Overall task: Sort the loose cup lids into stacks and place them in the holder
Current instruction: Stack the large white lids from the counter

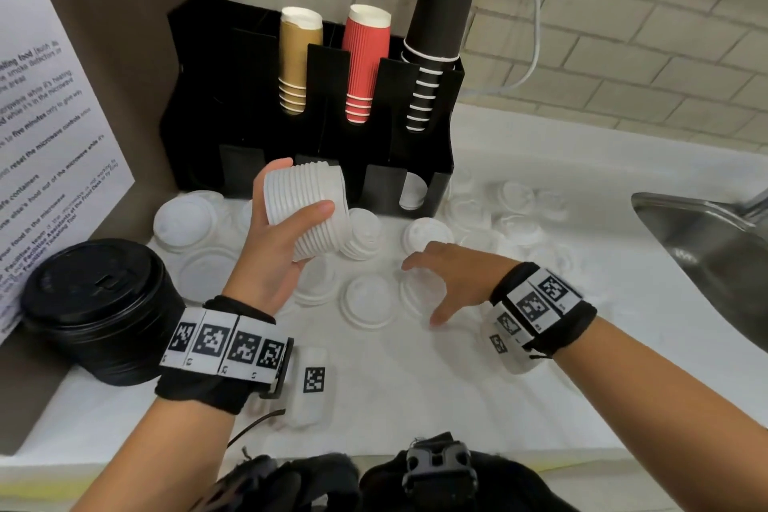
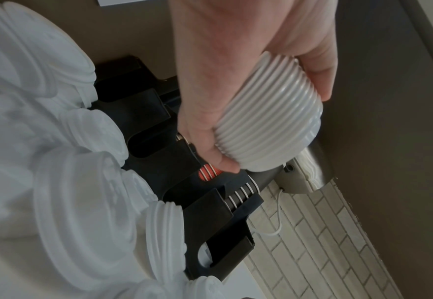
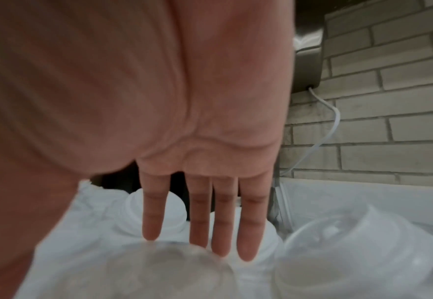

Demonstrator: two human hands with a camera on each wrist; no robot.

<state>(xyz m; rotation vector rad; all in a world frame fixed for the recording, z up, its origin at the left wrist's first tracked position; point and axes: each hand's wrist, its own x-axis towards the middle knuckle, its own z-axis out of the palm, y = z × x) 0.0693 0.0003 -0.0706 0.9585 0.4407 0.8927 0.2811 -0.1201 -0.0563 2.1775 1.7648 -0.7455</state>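
Observation:
My left hand [image 1: 286, 212] grips a stack of white lids [image 1: 309, 212], tilted on its side in front of the black holder [image 1: 245, 96]. In the left wrist view the thumb and fingers curl round the same stack of white lids [image 2: 266, 125]. My right hand [image 1: 432, 283] hovers palm down with spread, straight fingers [image 3: 202, 218] just over a clear lid [image 1: 419, 291] on the counter. Loose white lids [image 1: 368, 301] lie scattered on the white counter, and a short white stack [image 1: 363, 237] stands behind them. Whether the fingertips touch the clear lid I cannot tell.
A stack of black lids [image 1: 104, 308] stands at the left. The holder carries gold [image 1: 297, 58], red [image 1: 363, 62] and black cups [image 1: 436, 21]. A steel sink [image 1: 706, 249] lies at the right. A brick wall [image 1: 623, 33] runs behind, and a notice sheet [image 1: 45, 129] hangs at the left.

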